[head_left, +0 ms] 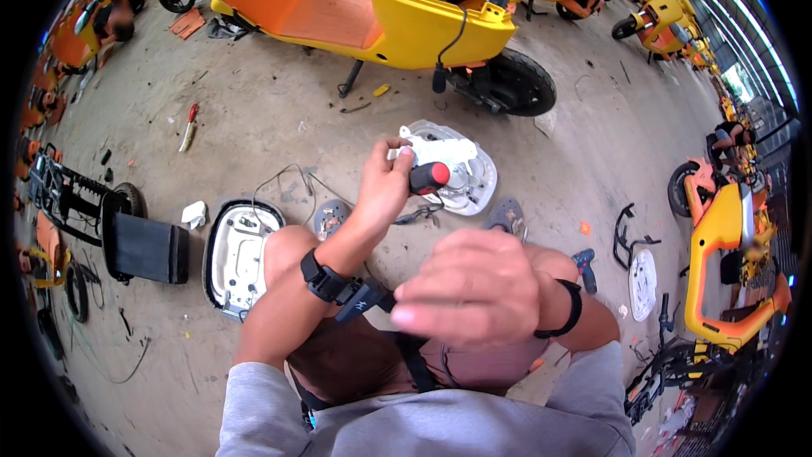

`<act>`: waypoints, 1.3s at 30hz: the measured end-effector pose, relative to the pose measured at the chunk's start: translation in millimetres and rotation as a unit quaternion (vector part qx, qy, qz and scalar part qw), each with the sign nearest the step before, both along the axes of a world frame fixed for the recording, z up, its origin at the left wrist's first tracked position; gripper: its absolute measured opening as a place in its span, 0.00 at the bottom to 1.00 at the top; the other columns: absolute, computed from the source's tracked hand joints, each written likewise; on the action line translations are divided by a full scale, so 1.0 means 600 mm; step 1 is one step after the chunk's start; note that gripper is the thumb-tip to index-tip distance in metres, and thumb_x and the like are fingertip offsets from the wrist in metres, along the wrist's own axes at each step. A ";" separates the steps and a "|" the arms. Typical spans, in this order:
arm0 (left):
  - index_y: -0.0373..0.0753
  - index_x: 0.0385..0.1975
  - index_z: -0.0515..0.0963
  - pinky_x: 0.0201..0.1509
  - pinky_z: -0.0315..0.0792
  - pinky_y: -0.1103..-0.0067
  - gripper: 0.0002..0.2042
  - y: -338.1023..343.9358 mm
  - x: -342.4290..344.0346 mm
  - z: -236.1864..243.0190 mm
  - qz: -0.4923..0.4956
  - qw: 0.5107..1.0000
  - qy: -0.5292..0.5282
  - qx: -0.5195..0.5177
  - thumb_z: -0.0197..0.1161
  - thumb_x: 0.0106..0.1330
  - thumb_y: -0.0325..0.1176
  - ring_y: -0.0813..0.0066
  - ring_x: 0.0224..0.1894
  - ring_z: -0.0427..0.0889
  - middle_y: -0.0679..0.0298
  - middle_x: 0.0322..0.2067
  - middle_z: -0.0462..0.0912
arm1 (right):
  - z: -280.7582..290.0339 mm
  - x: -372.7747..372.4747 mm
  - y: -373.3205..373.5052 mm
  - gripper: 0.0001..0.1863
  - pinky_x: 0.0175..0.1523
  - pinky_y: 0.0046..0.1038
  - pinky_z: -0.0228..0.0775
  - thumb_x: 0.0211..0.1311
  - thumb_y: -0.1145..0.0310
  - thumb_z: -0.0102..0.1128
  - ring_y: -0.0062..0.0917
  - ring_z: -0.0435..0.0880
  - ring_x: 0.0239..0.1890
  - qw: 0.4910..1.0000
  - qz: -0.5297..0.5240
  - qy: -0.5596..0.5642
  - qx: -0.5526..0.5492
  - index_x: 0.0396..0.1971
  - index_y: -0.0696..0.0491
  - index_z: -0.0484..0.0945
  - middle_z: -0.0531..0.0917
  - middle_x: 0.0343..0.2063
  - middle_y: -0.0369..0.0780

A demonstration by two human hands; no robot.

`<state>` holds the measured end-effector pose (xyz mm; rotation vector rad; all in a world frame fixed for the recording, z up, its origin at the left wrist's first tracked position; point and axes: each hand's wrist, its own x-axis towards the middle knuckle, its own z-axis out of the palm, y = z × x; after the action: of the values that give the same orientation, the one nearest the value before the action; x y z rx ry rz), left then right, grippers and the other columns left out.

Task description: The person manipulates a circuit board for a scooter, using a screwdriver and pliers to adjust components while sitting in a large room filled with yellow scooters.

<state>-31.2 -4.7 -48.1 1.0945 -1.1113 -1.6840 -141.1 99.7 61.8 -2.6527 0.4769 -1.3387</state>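
Note:
My left hand (386, 176) is closed, thumb and fingers pinching the edge of a white plastic bracket (448, 151). Under the bracket, on the floor between my feet, is a round clear-and-white lamp-like housing (480, 190). A screwdriver (430, 178) with a red and black handle points up beside my left fingers; whether the hand also steadies it is unclear. Dark wiring (414, 216) trails below the housing. My right hand (474, 288) is raised above my lap, nearer to me, smeared by motion. Its fingers are partly bent, and nothing held shows.
Ahead stands a yellow and orange scooter (406, 25). To my left lie a white-lined shell (241, 258), a black box (148, 245) on a frame and a red-handled tool (189, 127). A cordless drill (584, 269) and white oval panel (643, 285) are right.

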 end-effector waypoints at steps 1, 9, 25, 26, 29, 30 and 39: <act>0.35 0.51 0.66 0.28 0.69 0.85 0.14 -0.005 0.006 0.000 -0.022 1.000 -0.016 -0.011 0.48 0.74 0.37 0.80 0.29 0.79 0.57 0.32 0.84 | 0.025 0.019 0.020 0.15 0.26 0.21 0.69 0.53 0.77 0.56 0.22 0.76 0.23 0.999 0.043 0.014 -0.027 0.42 0.56 0.80 0.81 0.31 0.43; 0.36 0.50 0.65 0.26 0.65 0.86 0.13 0.004 -0.004 0.002 -0.056 0.998 -0.012 -0.014 0.47 0.74 0.38 0.82 0.27 0.78 0.55 0.30 0.85 | 0.062 0.095 0.052 0.11 0.19 0.19 0.52 0.49 0.72 0.63 0.18 0.64 0.18 0.959 -0.055 -0.194 -0.198 0.36 0.49 0.82 0.79 0.28 0.37; 0.33 0.50 0.64 0.26 0.71 0.84 0.14 0.010 0.001 0.024 -0.067 0.997 0.019 -0.019 0.47 0.73 0.37 0.77 0.24 0.78 0.51 0.30 0.84 | 0.053 0.089 0.093 0.04 0.19 0.19 0.55 0.58 0.70 0.60 0.18 0.68 0.18 0.964 -0.066 -0.215 -0.143 0.30 0.50 0.83 0.83 0.31 0.35; 0.33 0.50 0.64 0.26 0.71 0.84 0.14 0.010 0.007 0.023 -0.070 0.997 0.020 -0.015 0.47 0.73 0.37 0.78 0.24 0.78 0.52 0.31 0.84 | 0.060 0.042 0.102 0.03 0.18 0.18 0.55 0.58 0.73 0.58 0.18 0.67 0.16 0.986 -0.019 -0.108 -0.122 0.29 0.53 0.81 0.81 0.26 0.37; 0.34 0.50 0.66 0.26 0.71 0.85 0.14 0.004 0.027 0.002 -0.047 0.998 0.005 -0.035 0.48 0.74 0.37 0.79 0.26 0.79 0.53 0.32 0.84 | 0.044 0.053 0.058 0.01 0.14 0.18 0.50 0.61 0.76 0.55 0.18 0.64 0.11 0.949 -0.004 -0.258 -0.183 0.30 0.55 0.73 0.84 0.23 0.45; 0.34 0.49 0.67 0.25 0.70 0.85 0.13 0.010 0.003 0.001 -0.044 0.998 0.035 -0.026 0.49 0.73 0.37 0.79 0.25 0.79 0.57 0.31 0.83 | 0.017 0.023 0.063 0.07 0.16 0.21 0.56 0.54 0.79 0.55 0.21 0.69 0.14 0.969 -0.077 -0.215 -0.092 0.34 0.56 0.72 0.84 0.28 0.45; 0.34 0.48 0.67 0.27 0.73 0.82 0.12 -0.005 0.011 -0.002 0.010 0.998 0.065 0.013 0.51 0.72 0.35 0.78 0.26 0.77 0.59 0.29 0.79 | -0.132 0.005 -0.010 0.10 0.21 0.20 0.58 0.56 0.72 0.42 0.16 0.70 0.16 0.709 -0.012 -0.141 0.691 0.20 0.59 0.71 0.77 0.18 0.37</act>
<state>-24.6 -7.6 -49.5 0.9941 -0.9953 -1.7329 -138.1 93.7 -17.3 -1.1573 0.9458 -0.7434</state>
